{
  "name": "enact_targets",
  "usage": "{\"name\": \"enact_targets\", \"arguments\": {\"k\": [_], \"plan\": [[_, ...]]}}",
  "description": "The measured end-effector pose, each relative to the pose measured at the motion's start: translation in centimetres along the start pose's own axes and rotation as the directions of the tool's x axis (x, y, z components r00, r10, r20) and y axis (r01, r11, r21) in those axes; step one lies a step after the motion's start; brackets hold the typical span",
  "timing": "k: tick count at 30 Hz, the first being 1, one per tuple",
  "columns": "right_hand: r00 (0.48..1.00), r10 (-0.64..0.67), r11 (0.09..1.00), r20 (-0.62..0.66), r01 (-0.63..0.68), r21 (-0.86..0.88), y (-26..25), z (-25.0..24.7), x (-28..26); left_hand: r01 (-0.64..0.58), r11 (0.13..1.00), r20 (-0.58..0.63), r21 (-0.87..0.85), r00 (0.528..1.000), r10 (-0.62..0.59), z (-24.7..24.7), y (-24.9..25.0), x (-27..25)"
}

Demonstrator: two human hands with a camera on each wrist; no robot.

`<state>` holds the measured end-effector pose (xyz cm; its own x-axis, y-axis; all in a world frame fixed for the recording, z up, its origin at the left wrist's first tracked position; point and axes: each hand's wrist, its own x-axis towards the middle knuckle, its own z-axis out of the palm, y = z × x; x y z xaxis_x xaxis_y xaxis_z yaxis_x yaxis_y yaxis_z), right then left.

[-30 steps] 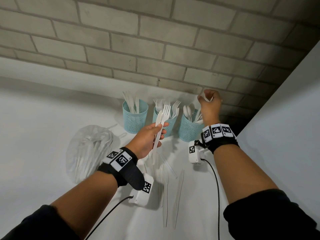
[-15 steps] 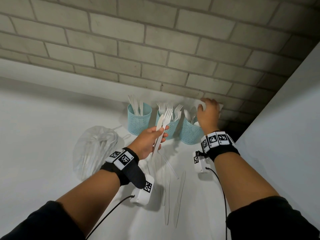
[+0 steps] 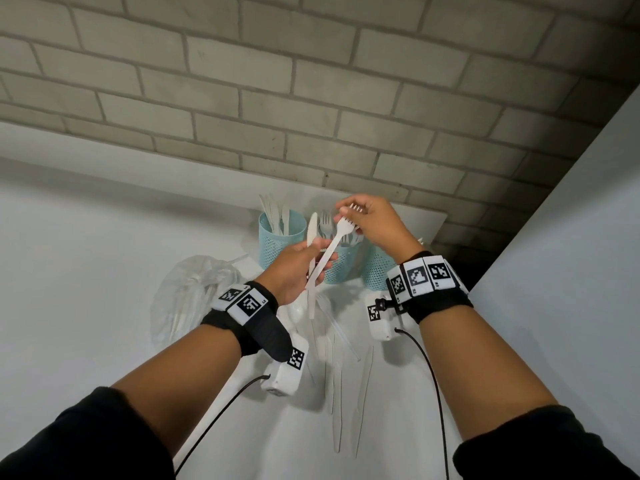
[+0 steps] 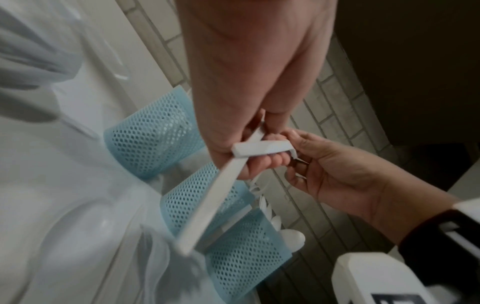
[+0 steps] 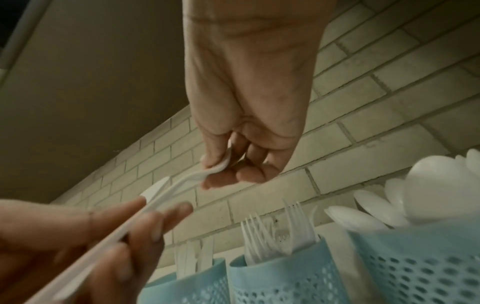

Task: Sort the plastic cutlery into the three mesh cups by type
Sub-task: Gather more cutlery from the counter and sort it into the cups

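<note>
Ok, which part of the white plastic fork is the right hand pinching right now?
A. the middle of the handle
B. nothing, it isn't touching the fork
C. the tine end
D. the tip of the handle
C: in the head view the right hand pinches the tine end of the fork, while the left hand holds its handle together with a knife.

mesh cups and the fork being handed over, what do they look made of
Mesh cups: pale blue, matte, with an even punched-hole wall and a solid rim band. That fits coated metal mesh or moulded plastic; the look leaves it open.
Fork: white, thin, slightly glossy moulded plastic, one piece from handle to tines. The left hand holds its handle and the right hand pinches its head.
</note>
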<state>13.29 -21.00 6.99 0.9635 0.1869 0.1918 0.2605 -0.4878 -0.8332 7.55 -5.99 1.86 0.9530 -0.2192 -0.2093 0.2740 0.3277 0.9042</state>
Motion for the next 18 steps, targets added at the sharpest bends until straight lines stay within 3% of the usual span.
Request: {"name": "enact_targets", "arguments": {"k": [2, 5, 7, 9, 11, 13, 16, 18], "plan": [[0.974, -0.014, 0.996, -0.226, 0.032, 0.078, -0.4, -0.7, 0.5, -0.028, 0.999, -0.036, -0.026, 0.999, 0.027, -0.5, 1.0, 0.3], [0.824, -0.111, 0.980, -0.556, 0.183, 0.076, -1.0, -2.0, 1.2, -0.132, 0.989, -0.148, -0.064, 0.981, 0.122, -0.9, 2.7, 1.0], [0.723, -0.154, 0.970, -0.674, 0.240, 0.036, -1.1, -2.5, 1.2, -0.223, 0.974, -0.175, -0.045, 0.961, 0.212, -1.3, 3.7, 1.6], [0.690, -0.204, 0.972, -0.695, 0.228, -0.059, -0.6, -2.3, 1.4, -0.324, 0.946, -0.175, -0.011, 0.932, 0.318, -1.7, 4.4, 2.2], [0.728, -0.258, 0.965, -0.635, 0.155, -0.213, 0.7, -1.5, 1.8, -0.414, 0.909, -0.199, 0.050, 0.888, 0.415, -1.9, 5.0, 2.5], [0.815, -0.258, 0.919, -0.518, 0.043, -0.391, 2.2, -0.7, 2.1, -0.473, 0.877, -0.239, 0.086, 0.845, 0.479, -2.2, 5.6, 2.8], [0.964, -0.096, 0.806, -0.247, -0.070, -0.588, 3.9, 0.7, 1.9, -0.502, 0.861, -0.299, 0.078, 0.812, 0.501, -2.9, 6.3, 3.3], [0.994, 0.029, 0.748, -0.102, -0.089, -0.658, 4.8, 1.5, 1.9, -0.535, 0.830, -0.333, 0.157, 0.763, 0.554, -3.4, 6.4, 3.7]]}}
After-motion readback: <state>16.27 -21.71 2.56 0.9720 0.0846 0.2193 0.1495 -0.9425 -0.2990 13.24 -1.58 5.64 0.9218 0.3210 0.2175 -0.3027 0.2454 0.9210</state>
